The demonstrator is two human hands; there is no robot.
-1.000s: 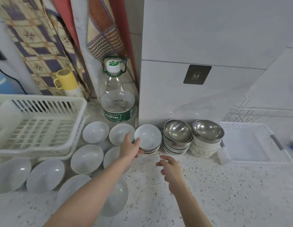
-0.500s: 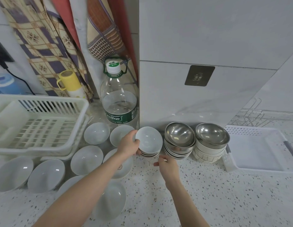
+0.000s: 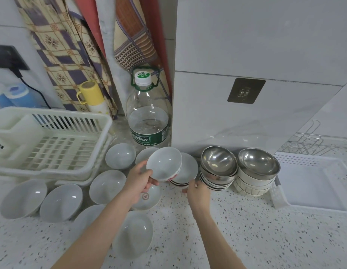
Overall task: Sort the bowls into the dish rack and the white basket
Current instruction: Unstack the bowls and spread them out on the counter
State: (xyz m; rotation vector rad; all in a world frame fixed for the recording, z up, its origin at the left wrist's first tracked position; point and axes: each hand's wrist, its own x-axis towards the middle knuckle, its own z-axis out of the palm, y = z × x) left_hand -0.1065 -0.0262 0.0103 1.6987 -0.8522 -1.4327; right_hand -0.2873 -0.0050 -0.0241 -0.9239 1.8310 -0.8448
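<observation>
The left hand [image 3: 139, 180] grips a small white bowl [image 3: 164, 166], tilted, raised above the speckled table [image 3: 246, 230]. The right hand [image 3: 198, 192], fingers curled, touches the remaining bowl stack [image 3: 185, 174] beside the steel bowls [image 3: 218, 167].

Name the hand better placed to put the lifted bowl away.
Left. The left hand already grips the white bowl and is nearer the dish rack; the right hand steadies the remaining stack.
</observation>
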